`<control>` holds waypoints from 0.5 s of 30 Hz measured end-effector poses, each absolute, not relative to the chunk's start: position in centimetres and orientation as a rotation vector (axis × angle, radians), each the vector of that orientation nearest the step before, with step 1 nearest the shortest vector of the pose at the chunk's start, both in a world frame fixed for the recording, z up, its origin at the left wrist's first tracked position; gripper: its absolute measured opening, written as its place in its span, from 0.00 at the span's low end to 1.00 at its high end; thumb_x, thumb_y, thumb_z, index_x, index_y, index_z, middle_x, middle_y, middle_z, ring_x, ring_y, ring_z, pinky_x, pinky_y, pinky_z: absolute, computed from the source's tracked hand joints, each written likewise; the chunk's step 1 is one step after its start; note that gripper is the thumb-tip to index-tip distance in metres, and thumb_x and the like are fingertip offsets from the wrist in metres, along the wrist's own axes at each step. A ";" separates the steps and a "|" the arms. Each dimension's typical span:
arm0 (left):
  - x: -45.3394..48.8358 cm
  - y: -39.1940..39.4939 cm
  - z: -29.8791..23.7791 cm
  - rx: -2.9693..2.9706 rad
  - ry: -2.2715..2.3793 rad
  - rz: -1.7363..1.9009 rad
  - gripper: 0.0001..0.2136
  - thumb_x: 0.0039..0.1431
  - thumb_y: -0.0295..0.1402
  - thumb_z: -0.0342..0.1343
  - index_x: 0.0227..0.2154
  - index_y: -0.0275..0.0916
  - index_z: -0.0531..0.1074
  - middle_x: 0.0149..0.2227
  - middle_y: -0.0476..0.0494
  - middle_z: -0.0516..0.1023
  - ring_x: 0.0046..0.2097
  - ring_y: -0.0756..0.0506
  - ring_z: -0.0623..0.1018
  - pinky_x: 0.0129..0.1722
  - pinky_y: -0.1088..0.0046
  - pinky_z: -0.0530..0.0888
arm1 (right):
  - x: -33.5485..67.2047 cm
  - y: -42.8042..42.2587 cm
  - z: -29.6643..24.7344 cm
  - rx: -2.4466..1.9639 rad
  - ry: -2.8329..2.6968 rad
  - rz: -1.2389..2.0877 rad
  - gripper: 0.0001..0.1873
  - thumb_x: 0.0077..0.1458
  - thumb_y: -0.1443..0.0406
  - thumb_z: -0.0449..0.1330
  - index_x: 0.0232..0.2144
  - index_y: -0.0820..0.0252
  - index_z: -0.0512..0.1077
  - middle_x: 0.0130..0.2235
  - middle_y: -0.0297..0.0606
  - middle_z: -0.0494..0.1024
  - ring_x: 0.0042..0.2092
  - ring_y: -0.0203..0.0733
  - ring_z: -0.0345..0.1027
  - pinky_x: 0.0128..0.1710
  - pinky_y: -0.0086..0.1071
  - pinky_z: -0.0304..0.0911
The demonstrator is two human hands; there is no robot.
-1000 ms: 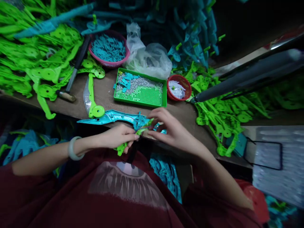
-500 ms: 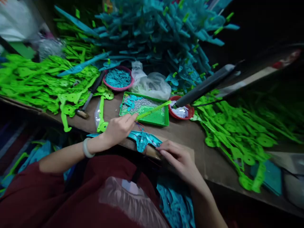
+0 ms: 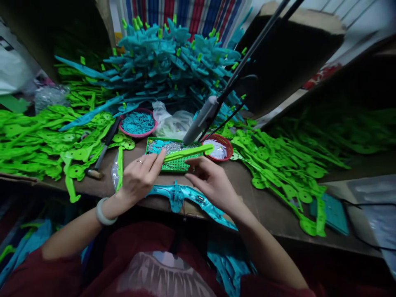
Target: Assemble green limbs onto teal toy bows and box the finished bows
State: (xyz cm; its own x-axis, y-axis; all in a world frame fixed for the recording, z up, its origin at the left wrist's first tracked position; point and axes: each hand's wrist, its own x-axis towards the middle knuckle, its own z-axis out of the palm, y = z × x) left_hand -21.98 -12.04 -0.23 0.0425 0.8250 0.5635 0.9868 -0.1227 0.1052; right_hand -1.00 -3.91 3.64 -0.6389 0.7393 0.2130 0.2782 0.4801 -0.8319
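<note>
My left hand (image 3: 140, 177) is closed around one end of a long lime-green plastic strip (image 3: 188, 154), which points right across the green tray (image 3: 173, 168). A curved, bow-shaped turquoise plastic part (image 3: 176, 200) lies along the table's front edge, below both hands. A small metallic piece shows in its right arm. My right hand (image 3: 213, 177) hangs above that arm, near the tray's right front corner. Its thumb and forefinger are apart, and I see nothing between them. The tray holds small silvery pieces and a few turquoise bits.
A pink bowl (image 3: 138, 123) of turquoise pieces and a red basket (image 3: 218, 148) of white pieces stand behind. Lime-green parts (image 3: 40, 142) heap up at left and right; turquoise parts (image 3: 173, 70) pile at the back. A grey rod-like tool (image 3: 201, 119) hangs over the tray. A hammer (image 3: 103, 148) lies left.
My right hand has left the turquoise part's right end and moved up toward the tray. My left hand still holds the green strip. The view has tilted upward, and the grey tool appears farther left.
</note>
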 end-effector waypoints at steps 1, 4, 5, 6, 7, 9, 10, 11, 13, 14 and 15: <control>-22.2 -12.0 0.1 -1.990 -1.835 -0.648 0.20 0.69 0.28 0.45 0.61 0.40 0.67 0.42 0.37 0.80 0.38 0.42 0.79 0.34 0.69 0.69 | -0.9 -3.7 3.7 -0.838 -2.177 0.857 0.06 0.59 0.66 0.59 0.40 0.60 0.73 0.36 0.39 0.75 0.33 0.36 0.68 0.34 0.32 0.67; -22.1 -11.8 0.8 -1.975 -1.856 -0.560 0.18 0.69 0.29 0.45 0.58 0.37 0.70 0.38 0.38 0.80 0.35 0.43 0.78 0.30 0.70 0.67 | -0.7 -3.6 3.8 -0.833 -2.129 0.510 0.06 0.61 0.69 0.57 0.40 0.60 0.72 0.35 0.39 0.74 0.34 0.38 0.68 0.35 0.33 0.67; -21.9 -11.8 0.9 -1.975 -1.878 -0.570 0.17 0.69 0.30 0.46 0.57 0.36 0.71 0.38 0.39 0.80 0.35 0.44 0.78 0.29 0.70 0.66 | -0.7 -3.9 3.8 -0.817 -2.114 0.492 0.05 0.61 0.70 0.57 0.39 0.59 0.72 0.34 0.39 0.74 0.34 0.38 0.69 0.35 0.33 0.66; -21.8 -11.8 1.0 -1.971 -1.904 -0.582 0.17 0.69 0.30 0.46 0.56 0.35 0.72 0.37 0.39 0.79 0.35 0.44 0.78 0.29 0.70 0.66 | -0.7 -4.2 3.9 -0.787 -2.106 0.492 0.05 0.61 0.70 0.56 0.38 0.59 0.72 0.34 0.38 0.74 0.35 0.38 0.69 0.34 0.32 0.66; -21.6 -11.8 1.0 -1.956 -1.931 -0.587 0.17 0.69 0.30 0.46 0.56 0.35 0.72 0.37 0.39 0.79 0.36 0.44 0.78 0.29 0.71 0.67 | -0.8 -4.6 3.9 -0.751 -2.104 0.487 0.05 0.61 0.71 0.56 0.37 0.59 0.72 0.35 0.38 0.74 0.35 0.38 0.70 0.35 0.32 0.67; -21.3 -11.8 0.9 -1.944 -1.975 -0.582 0.17 0.69 0.30 0.45 0.57 0.35 0.71 0.36 0.40 0.79 0.36 0.43 0.78 0.30 0.71 0.67 | -0.8 -5.3 4.0 -0.696 -2.091 0.424 0.07 0.61 0.72 0.56 0.37 0.58 0.72 0.36 0.40 0.75 0.37 0.38 0.70 0.37 0.33 0.67; -21.2 -11.8 0.8 -1.973 -1.989 -0.605 0.17 0.69 0.31 0.45 0.57 0.36 0.71 0.37 0.40 0.79 0.36 0.43 0.78 0.31 0.71 0.68 | -0.7 -5.4 4.0 -0.693 -2.073 0.374 0.08 0.61 0.73 0.55 0.37 0.58 0.72 0.36 0.40 0.75 0.38 0.38 0.70 0.38 0.34 0.68; -21.1 -11.9 0.8 -2.029 -2.005 -0.671 0.17 0.69 0.31 0.45 0.56 0.37 0.71 0.37 0.40 0.79 0.36 0.43 0.78 0.32 0.71 0.69 | -0.7 -5.3 4.0 -0.712 -2.050 0.346 0.08 0.61 0.72 0.55 0.37 0.58 0.73 0.37 0.41 0.75 0.39 0.39 0.70 0.39 0.34 0.68; -21.0 -12.0 1.0 -2.184 -2.044 -0.949 0.16 0.69 0.34 0.47 0.53 0.37 0.73 0.40 0.39 0.79 0.40 0.43 0.78 0.37 0.70 0.71 | -0.5 -4.5 3.8 -0.803 -1.997 0.468 0.06 0.60 0.70 0.56 0.34 0.58 0.73 0.34 0.40 0.75 0.37 0.39 0.70 0.37 0.35 0.68; -21.0 -12.1 1.2 -2.263 -2.088 -1.133 0.15 0.68 0.35 0.48 0.50 0.37 0.74 0.40 0.40 0.79 0.41 0.43 0.78 0.40 0.70 0.72 | -0.4 -4.0 3.6 -0.858 -1.966 0.647 0.05 0.60 0.68 0.57 0.33 0.58 0.72 0.32 0.38 0.74 0.33 0.38 0.69 0.34 0.34 0.67; -20.9 -12.2 1.4 -2.333 -2.156 -1.334 0.14 0.67 0.36 0.49 0.48 0.37 0.75 0.39 0.41 0.79 0.40 0.44 0.78 0.41 0.69 0.72 | -0.2 -3.5 3.3 -0.903 -1.931 0.881 0.04 0.59 0.66 0.58 0.32 0.59 0.71 0.28 0.36 0.73 0.29 0.37 0.68 0.29 0.33 0.66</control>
